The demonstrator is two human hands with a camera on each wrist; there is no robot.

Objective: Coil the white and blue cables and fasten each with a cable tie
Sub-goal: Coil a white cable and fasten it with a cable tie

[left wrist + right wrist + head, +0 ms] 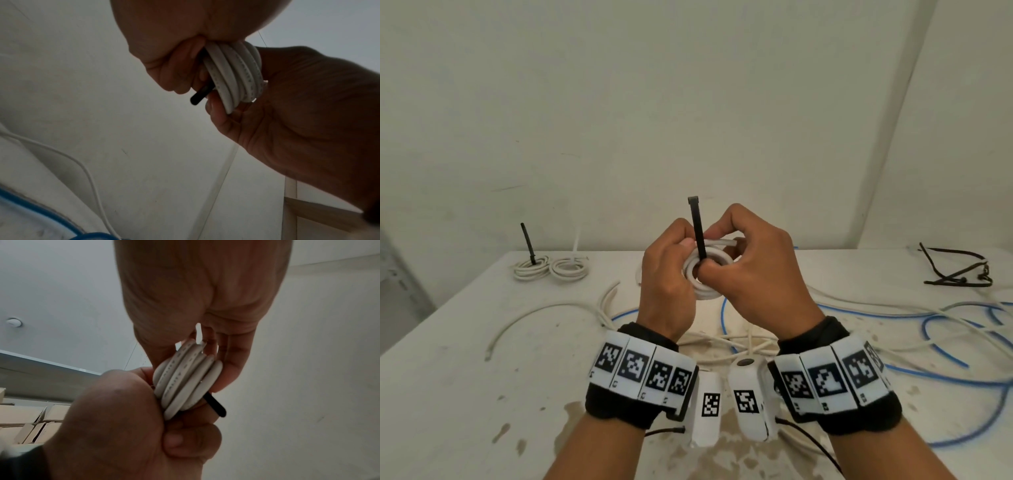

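Two hands raised above worktop: left hand grips white coil; right hand pinches black cable tie threaded upright through it. Blue cable loose on worktop.

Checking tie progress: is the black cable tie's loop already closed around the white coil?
No: the black cable tie sticks up with its head free above the white coil.
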